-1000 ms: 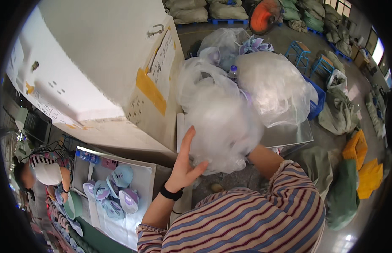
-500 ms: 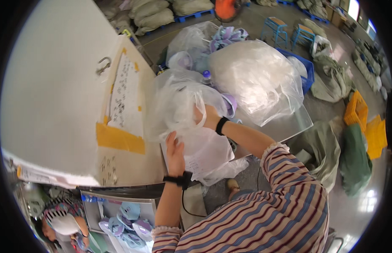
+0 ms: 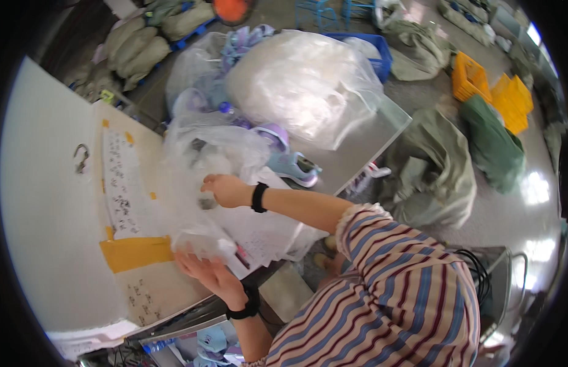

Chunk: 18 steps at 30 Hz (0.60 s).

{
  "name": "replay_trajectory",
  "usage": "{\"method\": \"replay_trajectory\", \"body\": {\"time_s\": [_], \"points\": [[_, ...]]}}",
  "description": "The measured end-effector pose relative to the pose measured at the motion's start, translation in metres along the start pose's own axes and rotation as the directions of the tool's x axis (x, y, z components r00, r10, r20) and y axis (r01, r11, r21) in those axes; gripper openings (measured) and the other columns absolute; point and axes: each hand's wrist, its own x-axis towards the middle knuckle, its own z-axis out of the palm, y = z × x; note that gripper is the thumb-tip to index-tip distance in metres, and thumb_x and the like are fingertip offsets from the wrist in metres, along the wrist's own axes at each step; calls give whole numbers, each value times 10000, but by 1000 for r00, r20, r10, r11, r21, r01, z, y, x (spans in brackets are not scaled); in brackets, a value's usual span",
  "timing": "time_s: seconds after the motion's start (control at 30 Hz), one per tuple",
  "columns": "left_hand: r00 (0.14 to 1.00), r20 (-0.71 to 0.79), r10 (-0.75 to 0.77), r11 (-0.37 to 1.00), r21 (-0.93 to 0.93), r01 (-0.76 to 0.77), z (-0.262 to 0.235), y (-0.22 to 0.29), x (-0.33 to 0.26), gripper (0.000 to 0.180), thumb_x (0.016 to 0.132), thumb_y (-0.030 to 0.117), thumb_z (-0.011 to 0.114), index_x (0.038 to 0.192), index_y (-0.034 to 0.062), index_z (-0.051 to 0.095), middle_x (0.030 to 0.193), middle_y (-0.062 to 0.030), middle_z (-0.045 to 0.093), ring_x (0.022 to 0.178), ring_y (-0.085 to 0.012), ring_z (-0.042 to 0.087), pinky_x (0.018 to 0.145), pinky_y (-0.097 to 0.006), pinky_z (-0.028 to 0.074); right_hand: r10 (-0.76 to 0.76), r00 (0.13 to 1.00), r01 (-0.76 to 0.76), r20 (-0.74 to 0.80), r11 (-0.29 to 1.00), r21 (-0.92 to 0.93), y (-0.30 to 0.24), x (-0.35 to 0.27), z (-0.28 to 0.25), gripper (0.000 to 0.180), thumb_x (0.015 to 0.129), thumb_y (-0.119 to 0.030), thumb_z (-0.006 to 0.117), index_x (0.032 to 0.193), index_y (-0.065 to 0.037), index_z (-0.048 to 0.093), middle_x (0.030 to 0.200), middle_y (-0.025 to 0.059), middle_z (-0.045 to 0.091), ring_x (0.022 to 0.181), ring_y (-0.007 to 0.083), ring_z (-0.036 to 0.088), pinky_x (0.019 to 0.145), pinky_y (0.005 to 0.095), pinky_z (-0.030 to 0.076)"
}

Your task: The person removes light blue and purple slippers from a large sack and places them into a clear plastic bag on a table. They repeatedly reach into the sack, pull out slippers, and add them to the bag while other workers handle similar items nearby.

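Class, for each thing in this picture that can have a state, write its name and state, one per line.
Thin clear bag: crumpled, loose
Right hand: fingers bent, at the thin clear bag; grip unclear
Left hand: open, blurred, at that bag's near edge
Big clear bag: bulging
Bottle: capped
Papers: lying flat, partly covered
Blue crate: open-topped
Grey-green sack: slumped, creased

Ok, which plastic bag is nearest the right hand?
The slack translucent bag beside the posted paper sheet, at the right hand; the bulging bag and the back-left bag lie farther away.
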Motion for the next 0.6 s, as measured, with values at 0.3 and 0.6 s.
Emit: {"method": "replay_trajectory", "body": {"time_s": [0.3,0.6], "points": [[916,-378,133,916,400,32,57,-4,98,639,882,231,562,1379,6,231,1429,-167,169,1231,-334,353,999,-431,314,-476,281,735,-833,666,-132,-208,-164,-281,111,815,-18,510,920,-38,539,893,76,542,809,220,543,717,338,467],[541,539,645,763,-494,-417,313,201,-68,309,847,191,543,1064,-21,483,1233,-199,455,1194,-327,391,1027,-423,251,-495,-110,860,-862,387,-332,-174,-285,-411,63,794,33,584,818,-12,621,917,85,551,857,182,545,777,274,564]]}}
